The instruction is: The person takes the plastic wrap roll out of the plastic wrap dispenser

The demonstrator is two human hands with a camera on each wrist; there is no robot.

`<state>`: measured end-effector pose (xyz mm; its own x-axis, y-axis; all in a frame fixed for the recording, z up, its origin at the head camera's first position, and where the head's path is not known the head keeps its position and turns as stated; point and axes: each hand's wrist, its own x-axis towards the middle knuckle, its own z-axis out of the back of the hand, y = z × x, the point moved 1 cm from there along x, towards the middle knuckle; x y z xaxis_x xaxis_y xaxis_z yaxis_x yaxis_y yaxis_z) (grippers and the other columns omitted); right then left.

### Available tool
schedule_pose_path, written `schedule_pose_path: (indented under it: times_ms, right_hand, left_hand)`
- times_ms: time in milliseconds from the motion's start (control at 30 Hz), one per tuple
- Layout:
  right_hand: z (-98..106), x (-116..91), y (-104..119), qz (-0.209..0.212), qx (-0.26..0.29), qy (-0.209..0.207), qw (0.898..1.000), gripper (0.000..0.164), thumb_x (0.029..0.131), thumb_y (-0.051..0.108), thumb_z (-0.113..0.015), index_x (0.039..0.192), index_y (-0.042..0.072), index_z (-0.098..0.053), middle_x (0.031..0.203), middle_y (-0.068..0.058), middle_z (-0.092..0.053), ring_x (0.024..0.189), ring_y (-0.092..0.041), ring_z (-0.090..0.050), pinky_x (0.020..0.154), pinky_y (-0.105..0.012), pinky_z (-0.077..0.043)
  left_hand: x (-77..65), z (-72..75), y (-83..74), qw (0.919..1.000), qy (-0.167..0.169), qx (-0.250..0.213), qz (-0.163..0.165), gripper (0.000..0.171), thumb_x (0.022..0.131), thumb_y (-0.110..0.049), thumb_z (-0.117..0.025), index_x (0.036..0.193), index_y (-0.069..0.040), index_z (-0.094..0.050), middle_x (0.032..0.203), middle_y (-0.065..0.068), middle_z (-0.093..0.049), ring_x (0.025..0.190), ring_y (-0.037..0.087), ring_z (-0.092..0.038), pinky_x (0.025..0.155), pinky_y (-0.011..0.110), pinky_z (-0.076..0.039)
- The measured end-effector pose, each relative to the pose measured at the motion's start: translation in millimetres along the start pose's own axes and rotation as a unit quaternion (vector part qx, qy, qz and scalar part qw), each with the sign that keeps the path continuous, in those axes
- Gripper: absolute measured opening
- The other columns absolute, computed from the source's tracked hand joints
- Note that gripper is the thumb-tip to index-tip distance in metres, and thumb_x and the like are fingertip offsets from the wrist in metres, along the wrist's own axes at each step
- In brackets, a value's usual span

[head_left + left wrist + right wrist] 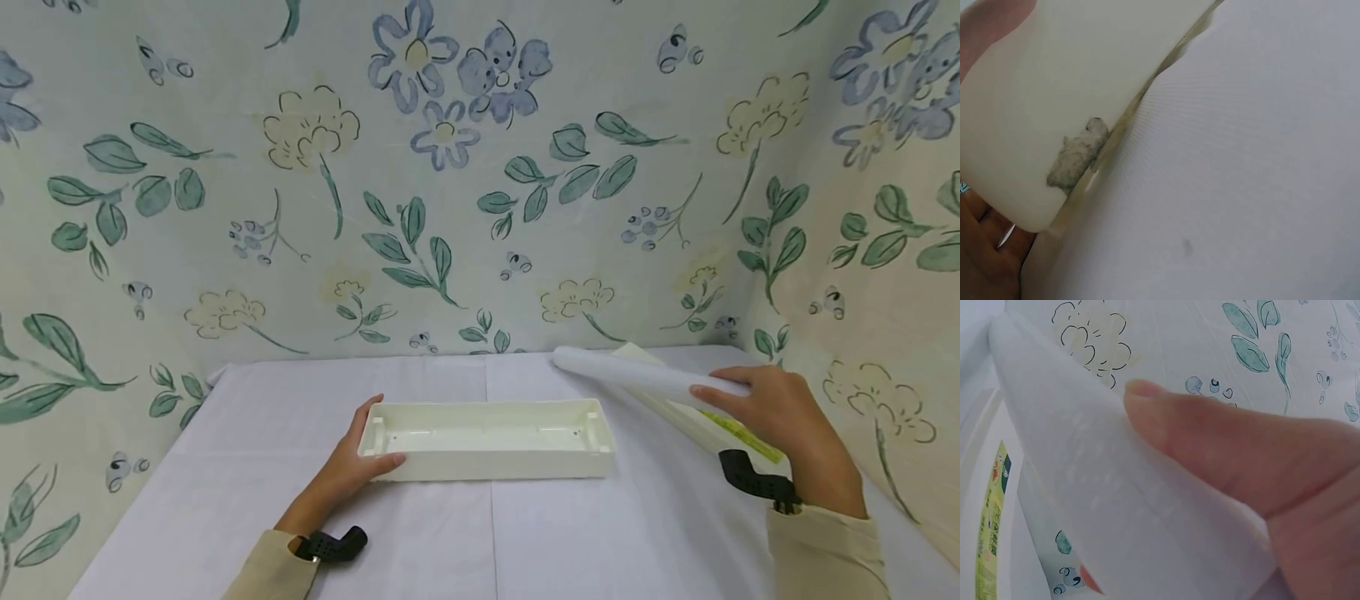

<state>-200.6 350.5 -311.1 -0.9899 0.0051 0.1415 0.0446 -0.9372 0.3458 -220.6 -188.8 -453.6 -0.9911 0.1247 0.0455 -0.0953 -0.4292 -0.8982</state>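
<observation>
A long white plastic box [487, 465], open at the top, lies crosswise on the cloth. My left hand [348, 458] grips its left end, thumb on the near wall and fingers round the far side. The left wrist view shows the box's wall [1054, 81] close up, with a grey smudged patch. Over at the right, my right hand [783, 412] holds a smooth white roll [637, 373] by its near end, tilted above the cloth. Seen from the right wrist, the roll [1097, 469] looks slightly translucent, with the thumb along it.
Below the roll lies a long white piece [686, 422] with a yellow-green printed label [746, 435], partly hidden by the right hand. White cloth [435, 542] covers the table. A flower-patterned curtain [450, 208] hangs behind and along the sides.
</observation>
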Motion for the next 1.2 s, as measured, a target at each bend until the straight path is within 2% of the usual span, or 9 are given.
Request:
schedule_pose_path:
  times_ms: [200, 600, 933, 1200]
  right_hand:
    - [-0.6, -0.7, -0.3, -0.004, -0.001, 0.008, 1.0, 0.079, 0.083, 0.063, -0.062, 0.124, -0.005, -0.061, 0.125, -0.038, -0.051, 0.106, -0.052, -0.05, 0.078, -0.064, -0.043]
    - [-0.2, -1.2, 1.1, -0.01, -0.001, 0.019, 1.0, 0.081, 0.082, 0.064, -0.063, 0.123, -0.007, -0.061, 0.123, -0.037, -0.053, 0.102, -0.05, -0.053, 0.074, -0.062, -0.046]
    - [-3.2, 0.7, 1.0, -0.017, 0.006, 0.027, 0.999, 0.083, 0.081, 0.064, -0.064, 0.122, -0.008, -0.06, 0.122, -0.036, -0.054, 0.102, -0.049, -0.052, 0.075, -0.063, -0.045]
    - [-9.1, 2.8, 0.4, 0.012, 0.0, 0.028, 1.0, 0.078, 0.081, 0.06, -0.067, 0.117, -0.008, -0.064, 0.113, -0.032, -0.061, 0.099, -0.047, -0.057, 0.075, -0.058, -0.047]
  left_hand:
    - [-1.5, -1.3, 1.9, 1.0, -0.002, -0.002, -0.009, 0.098, 0.076, -0.037, -0.081, 0.15, -0.033, -0.018, 0.143, 0.01, -0.041, 0.125, 0.031, -0.043, 0.103, 0.059, -0.032]
    - [-0.7, 0.4, 0.5, 1.0, -0.002, -0.003, -0.004, 0.098, 0.075, -0.038, -0.081, 0.15, -0.034, -0.018, 0.145, 0.01, -0.039, 0.126, 0.031, -0.042, 0.103, 0.06, -0.031]
    - [2.2, 1.0, 0.0, 1.0, -0.007, 0.0, -0.004, 0.099, 0.074, -0.039, -0.082, 0.15, -0.033, -0.018, 0.144, 0.011, -0.04, 0.124, 0.031, -0.044, 0.102, 0.058, -0.034]
    - [0.4, -0.6, 1.8, 0.9999, -0.005, -0.009, -0.009, 0.099, 0.074, -0.036, -0.082, 0.15, -0.031, -0.019, 0.141, 0.011, -0.043, 0.12, 0.03, -0.047, 0.099, 0.054, -0.038]
